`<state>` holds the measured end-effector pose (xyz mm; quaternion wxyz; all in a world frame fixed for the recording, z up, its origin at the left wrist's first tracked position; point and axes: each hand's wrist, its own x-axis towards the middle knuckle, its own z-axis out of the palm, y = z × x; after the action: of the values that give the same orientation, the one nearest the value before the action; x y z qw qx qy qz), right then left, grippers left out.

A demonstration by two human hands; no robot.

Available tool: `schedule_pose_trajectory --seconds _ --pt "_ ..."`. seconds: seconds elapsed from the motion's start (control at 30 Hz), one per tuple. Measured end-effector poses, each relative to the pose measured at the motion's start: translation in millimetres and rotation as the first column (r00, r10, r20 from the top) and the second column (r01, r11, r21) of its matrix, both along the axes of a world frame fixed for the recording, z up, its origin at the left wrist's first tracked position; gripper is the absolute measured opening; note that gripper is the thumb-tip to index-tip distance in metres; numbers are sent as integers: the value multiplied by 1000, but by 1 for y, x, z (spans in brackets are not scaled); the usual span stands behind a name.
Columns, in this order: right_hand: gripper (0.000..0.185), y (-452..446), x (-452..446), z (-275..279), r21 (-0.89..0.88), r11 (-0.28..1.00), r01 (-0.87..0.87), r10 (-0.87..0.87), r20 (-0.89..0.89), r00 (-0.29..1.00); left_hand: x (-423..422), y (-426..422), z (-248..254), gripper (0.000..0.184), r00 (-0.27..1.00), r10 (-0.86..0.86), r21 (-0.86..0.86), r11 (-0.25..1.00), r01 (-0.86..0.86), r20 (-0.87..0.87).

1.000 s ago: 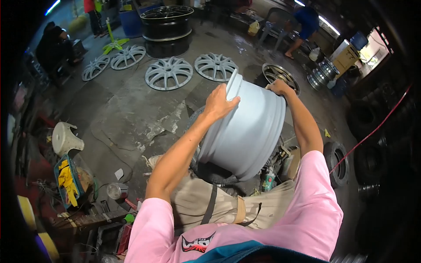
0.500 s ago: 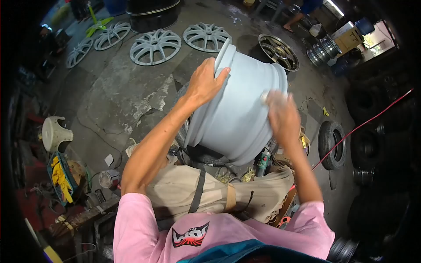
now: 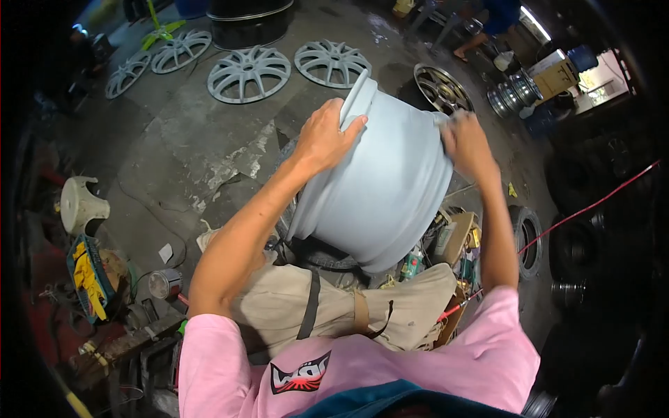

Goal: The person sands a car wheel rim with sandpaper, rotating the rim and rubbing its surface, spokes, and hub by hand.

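A grey-coated wheel rim (image 3: 380, 174) stands tilted in front of my knees, its broad barrel facing me. My left hand (image 3: 325, 136) is closed over its upper left lip, thumb on the barrel side and fingers on the far side. At the upper right edge of the barrel is my right hand (image 3: 470, 145), its fingers bent and a little blurred. A small pale piece (image 3: 441, 120) shows at those fingertips, against the rim; its kind is unclear. Under the rim, part of a dark tyre (image 3: 324, 259) shows.
Grey spoked wheel faces (image 3: 249, 75) lie on the floor ahead, beside a black drum (image 3: 251, 24). A bronze wheel (image 3: 442, 89) lies beyond the rim. A white stool (image 3: 83, 203) and a basket with yellow gloves (image 3: 88, 279) are left; a tyre (image 3: 527, 240) and red cable (image 3: 592, 206) right.
My right hand has moved up and outward, from the barrel's surface to its upper right edge. My left hand keeps its hold, and the rim has shifted only slightly in view.
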<state>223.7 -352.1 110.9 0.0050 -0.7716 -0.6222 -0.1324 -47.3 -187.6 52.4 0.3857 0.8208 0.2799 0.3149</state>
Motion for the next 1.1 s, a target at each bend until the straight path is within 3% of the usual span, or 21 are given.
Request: schedule_pose_trajectory --seconds 0.03,0.07,0.13,0.17,0.27,0.3,0.33,0.37,0.4,0.47,0.57,0.6,0.7,0.77,0.83,0.9,0.93,0.97,1.0,1.03,1.1 --pt "25 -34 -62 7 72 994 77 -79 25 997 2 0 2 43 1000 -1 7 1000 1 -2" --pt "26 -72 -101 2 137 990 -41 24 122 992 3 -2 1 43 1000 -11 6 1000 11 6" --pt "24 -123 -165 33 -113 960 -256 197 -376 906 3 -5 -4 42 998 14 55 998 -17 55" --pt "24 -125 -170 43 -115 961 -253 193 -379 905 3 -5 -7 42 999 10 53 999 -13 52" --pt "27 -120 -162 55 40 973 226 -121 -745 656 6 -3 -14 40 996 17 59 998 -23 92" --pt "29 -107 -147 46 338 926 169 -10 -424 906 6 -5 -14 38 995 17 57 998 -23 101" --pt "32 -97 -136 32 573 820 -12 26 -16 1000 5 -5 -14 36 994 25 57 998 -31 109" --pt "34 -91 -130 13 434 892 -129 79 131 988 2 -4 -13 36 992 43 57 997 -50 116" --pt "33 -82 -140 2 282 950 -133 101 123 987 2 -3 -13 34 992 36 39 998 -41 121" --pt "32 -63 -118 -20 259 953 -159 148 59 987 3 -2 -12 33 992 45 13 999 -47 118" --pt "34 12 -43 -12 41 991 129 -126 -67 990 6 -4 -13 33 989 22 23 999 -26 146" --pt "41 47 5 -23 12 997 82 -78 -175 981 7 -2 -14 33 990 24 20 999 -27 139" --pt "45 139 87 -54 -352 912 212 -302 -225 926 8 3 -17 35 986 43 20 999 -47 160" --pt "40 185 115 -110 -238 940 244 -333 -483 810 7 7 -17 38 987 47 5 999 -49 156" --pt "46 152 -13 -60 33 969 245 -179 -588 789 4 7 -18 39 986 53 -10 999 -52 161" --pt "35 81 -119 -34 200 968 152 -54 -423 905 6 2 -16 40 985 24 -16 1000 -21 172" --pt "34 34 -152 -46 377 922 -81 204 -298 933 4 1 -14 40 988 17 -20 1000 -14 152" --pt "45 -8 -164 -55 199 904 -378 392 -36 919 1 4 -13 40 992 16 -18 1000 -13 129" --pt "48 -47 -173 -63 69 875 -479 484 -92 870 0 5 -14 40 991 -2 -12 1000 4 135" --pt "51 -74 -187 -45 -86 866 -492 483 -102 869 0 4 -16 39 991 8 2 1000 -8 135" --pt "50 -77 -160 -38 -31 906 -422 423 32 905 3 -1 -15 39 994 16 15 1000 -18 110"
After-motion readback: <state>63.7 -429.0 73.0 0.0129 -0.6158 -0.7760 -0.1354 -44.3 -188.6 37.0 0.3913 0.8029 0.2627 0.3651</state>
